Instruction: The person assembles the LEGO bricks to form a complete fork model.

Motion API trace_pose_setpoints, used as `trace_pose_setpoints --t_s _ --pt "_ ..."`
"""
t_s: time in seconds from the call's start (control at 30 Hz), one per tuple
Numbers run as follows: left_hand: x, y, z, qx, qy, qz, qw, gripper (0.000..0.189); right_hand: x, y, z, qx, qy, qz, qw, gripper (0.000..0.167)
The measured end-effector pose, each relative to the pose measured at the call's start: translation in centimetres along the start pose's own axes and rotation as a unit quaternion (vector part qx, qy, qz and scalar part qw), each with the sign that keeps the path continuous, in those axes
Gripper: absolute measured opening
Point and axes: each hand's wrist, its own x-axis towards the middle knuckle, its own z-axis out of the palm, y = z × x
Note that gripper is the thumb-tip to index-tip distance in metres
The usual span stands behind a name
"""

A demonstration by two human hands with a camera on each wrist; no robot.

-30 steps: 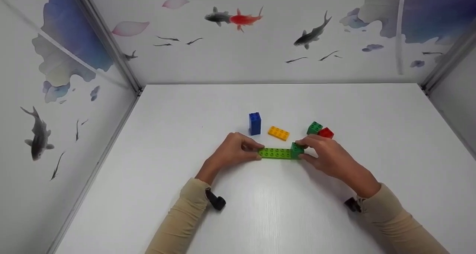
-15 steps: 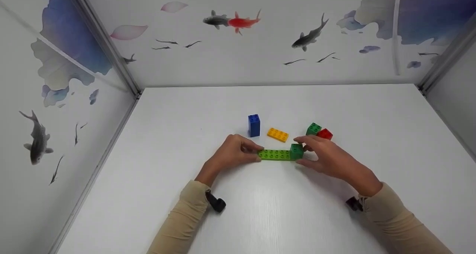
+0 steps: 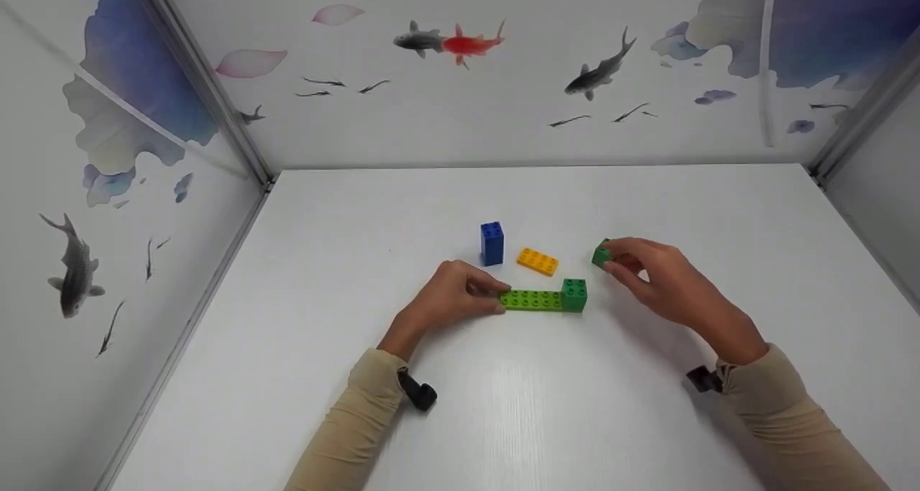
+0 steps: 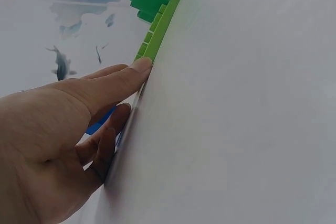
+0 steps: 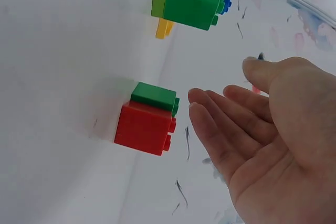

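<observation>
My left hand (image 3: 456,290) pinches the left end of a long light-green toy building plate (image 3: 532,300), which lies flat on the table. On the plate's right end stands a dark green brick (image 3: 573,295). My right hand (image 3: 665,279) hovers over a second green brick (image 5: 153,98) and a red brick (image 5: 144,128), which touch each other. In the right wrist view its fingers are apart from the bricks, spread with nothing between them. The head view hides the red brick behind that hand.
Behind the plate lies a flat yellow plate (image 3: 537,261) with studs. A tall blue block (image 3: 491,244) stands upright to its left. The white table (image 3: 345,218) ends at a back wall (image 3: 460,131) painted with fish.
My right hand has let go of the dark green brick on the plate and moved right and back, over the other green brick and the red one. My left hand keeps its place.
</observation>
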Motion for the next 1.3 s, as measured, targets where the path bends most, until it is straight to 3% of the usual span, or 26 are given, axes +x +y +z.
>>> trace_pose_setpoints --t_s 0.13,0.37,0.8,1.3 --pt "0.0 0.0 0.0 0.002 0.001 -0.002 1.0 0.028 -0.2 0.6 -0.7 0.0 0.007 0.028 0.9996 0.044" --pt "0.0 0.1 -0.1 0.01 0.002 0.004 0.9999 0.028 -0.3 1.6 -1.1 -0.005 -0.024 0.076 0.9968 0.052" --pt "-0.1 0.2 -0.2 0.013 -0.001 0.002 0.9999 0.029 -0.3 2.9 -0.4 0.008 -0.03 0.069 0.9971 0.045" --pt "-0.1 0.1 0.0 0.002 0.001 -0.006 1.0 0.028 -0.3 3.1 -0.5 0.028 -0.034 0.087 0.9952 0.033"
